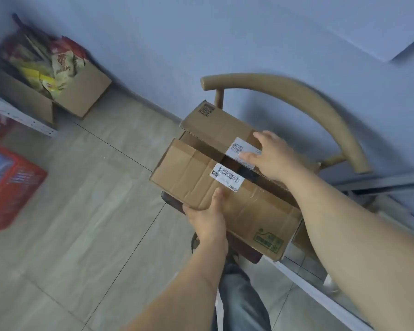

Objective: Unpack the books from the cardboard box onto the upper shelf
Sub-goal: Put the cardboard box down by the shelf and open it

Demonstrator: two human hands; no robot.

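Cardboard box (225, 185) on the chair (320, 108), long axis running near-right to far-left; left hand (207, 219) grips its near edge, right hand (271, 155) lies straight-fingered on the far flap beside the seam.

Tiled floor (86, 211), pale grey-brown, with thin dark joints. Chair (316, 111) with a curved tan backrest standing on it against the wall, dark seat (251, 255) bearing a box (225, 187) with flaps parted along the top. Far left of the chair, at the foot of the wall, an open carton (81, 91) resting on the tiles, stuffed with crumpled packets. Just beside that carton, a white perforated rack (22, 115). Nearer and further left of the chair, a red crate (17, 185) on the tiles. Below the chair, a foot in a dark sandal (194, 242), planted on the tiles.
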